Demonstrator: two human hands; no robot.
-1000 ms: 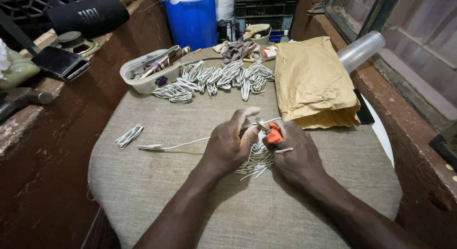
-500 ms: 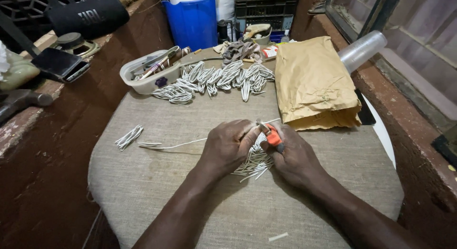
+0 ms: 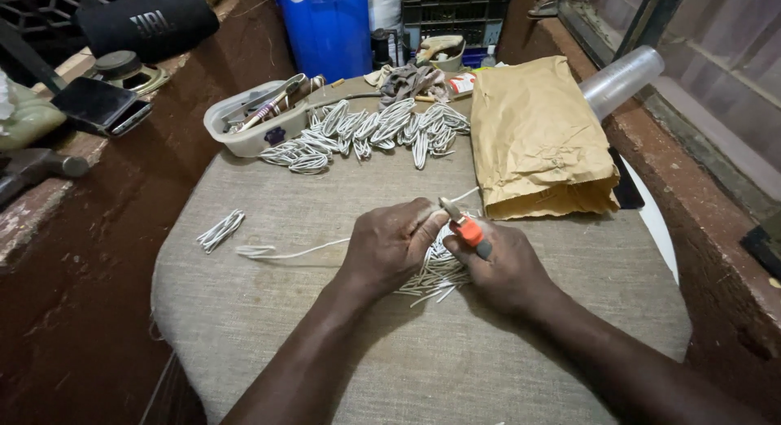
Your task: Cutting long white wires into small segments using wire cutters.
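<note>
Left hand (image 3: 390, 244) curled at table centre, fingers pressed together and pinching a white wire (image 3: 301, 249) that trails off toward 9 o'clock across the cloth-covered table (image 3: 268, 335). Right hand (image 3: 504, 266) just beside it at 3 o'clock, closed around orange-handled pliers (image 3: 465, 228), their metal tip pointing to 11 o'clock and meeting the left fingertips. Beneath and between both hands, touching them, a loose heap of short cut wire pieces (image 3: 435, 274). At 9 o'clock from the hands, well apart, a small bundle of wire bits (image 3: 220, 230). At 12 o'clock, near the far table edge, a row of folded wire bundles (image 3: 366, 132); to their 9 o'clock a white plastic tub (image 3: 244, 132) filled with tools. At 2 o'clock a brown paper bag (image 3: 537, 140) lying flat, a clear plastic cup (image 3: 622, 79) on its side just beyond it. Farther off at 12 o'clock a blue container (image 3: 329, 34). On the ledge at 10 o'clock a black phone (image 3: 102, 106) and a black cylindrical speaker (image 3: 146, 20).
</note>
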